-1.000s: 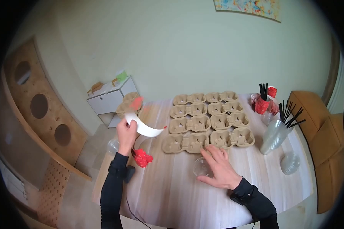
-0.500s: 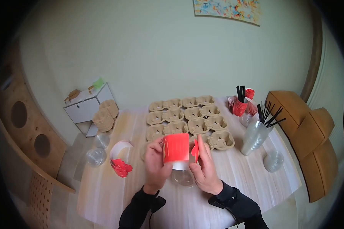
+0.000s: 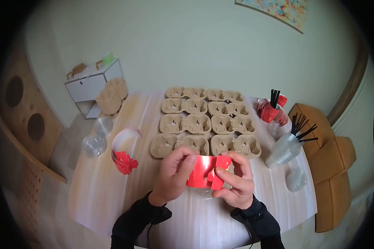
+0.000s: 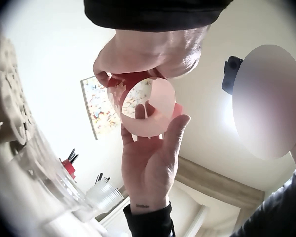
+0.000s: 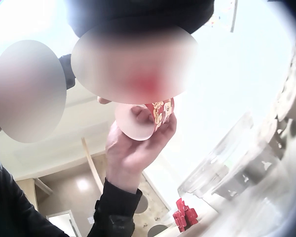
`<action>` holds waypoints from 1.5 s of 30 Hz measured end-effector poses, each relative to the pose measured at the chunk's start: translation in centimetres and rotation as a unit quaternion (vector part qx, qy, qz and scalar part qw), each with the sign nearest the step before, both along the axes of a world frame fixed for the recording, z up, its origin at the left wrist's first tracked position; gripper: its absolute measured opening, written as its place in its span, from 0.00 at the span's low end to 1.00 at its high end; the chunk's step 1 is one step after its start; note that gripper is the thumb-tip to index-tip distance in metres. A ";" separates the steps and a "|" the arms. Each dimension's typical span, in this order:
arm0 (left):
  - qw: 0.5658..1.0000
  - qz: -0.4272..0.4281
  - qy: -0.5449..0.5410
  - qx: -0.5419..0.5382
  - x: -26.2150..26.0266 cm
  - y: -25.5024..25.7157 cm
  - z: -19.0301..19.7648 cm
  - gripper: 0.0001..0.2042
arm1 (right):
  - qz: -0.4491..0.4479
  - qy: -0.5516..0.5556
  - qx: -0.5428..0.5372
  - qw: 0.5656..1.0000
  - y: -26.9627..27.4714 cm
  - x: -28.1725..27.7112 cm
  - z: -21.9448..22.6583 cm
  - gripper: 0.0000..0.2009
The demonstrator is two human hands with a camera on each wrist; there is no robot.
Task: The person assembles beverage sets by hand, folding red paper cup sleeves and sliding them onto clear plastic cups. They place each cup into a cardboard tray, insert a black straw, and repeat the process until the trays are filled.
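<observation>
A red paper cup sleeve (image 3: 201, 172), white inside, is held up between both hands above the table. Its left part is gripped by my left hand (image 3: 172, 176), thumb on the near face. My right hand (image 3: 239, 182) pinches the right end, where a cut-out flap overlaps the band. From the left wrist view the sleeve (image 4: 148, 127) curves round into a ring; gold print shows on the sleeve (image 5: 160, 112) in the right wrist view. Below it stands a clear plastic cup (image 3: 204, 193), mostly hidden by the sleeve and hands.
Cardboard cup carriers (image 3: 185, 123) stand in two columns beyond the hands. More red sleeves (image 3: 124, 162) lie at left, near clear plastic cups (image 3: 94, 145) and stacked carriers (image 3: 109, 99). At right are stacked clear cups (image 3: 283, 150), black straws (image 3: 304, 128) and a clear lidlike stack (image 3: 296, 179).
My left hand brought a sleeve from the left to the middle, and my right hand left the clear cup to take its other end. The sleeve's ends have since come together.
</observation>
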State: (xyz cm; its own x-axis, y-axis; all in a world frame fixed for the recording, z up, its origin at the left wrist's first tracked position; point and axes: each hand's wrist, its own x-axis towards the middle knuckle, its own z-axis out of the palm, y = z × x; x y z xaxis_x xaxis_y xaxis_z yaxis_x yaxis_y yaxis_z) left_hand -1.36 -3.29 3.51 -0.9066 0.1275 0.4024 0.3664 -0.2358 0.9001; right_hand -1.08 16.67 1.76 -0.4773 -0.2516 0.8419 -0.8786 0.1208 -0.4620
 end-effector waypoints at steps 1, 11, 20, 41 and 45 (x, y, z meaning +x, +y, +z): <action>1.000 -0.006 0.017 -0.007 0.0 0.1 -0.1 0.06 | -0.010 0.008 0.014 1.000 -0.1 0.0 0.6 0.26; 0.995 0.032 0.092 -0.034 -0.1 0.6 -0.5 0.07 | -0.080 0.049 0.125 0.988 -0.3 1.0 3.0 0.23; 0.998 -0.010 0.067 0.002 -0.1 0.3 -0.3 0.08 | -0.078 0.037 0.153 0.985 -0.1 1.1 3.4 0.22; 0.999 -0.040 0.011 0.032 -0.3 0.5 -0.5 0.06 | -0.046 0.016 0.154 0.987 -0.3 0.7 2.8 0.26; 0.998 -0.041 -0.008 0.045 -0.4 0.3 -0.7 0.05 | -0.039 0.007 0.173 0.984 -0.1 0.7 3.0 0.27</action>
State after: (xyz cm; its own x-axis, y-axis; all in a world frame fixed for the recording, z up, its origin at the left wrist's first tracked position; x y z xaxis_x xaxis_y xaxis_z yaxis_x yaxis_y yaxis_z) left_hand -1.75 -3.00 2.79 -0.9012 0.1644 0.4011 0.3283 -0.3452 0.8792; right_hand -0.37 16.55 4.77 -0.4962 -0.4879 0.7181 -0.8661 0.3364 -0.3698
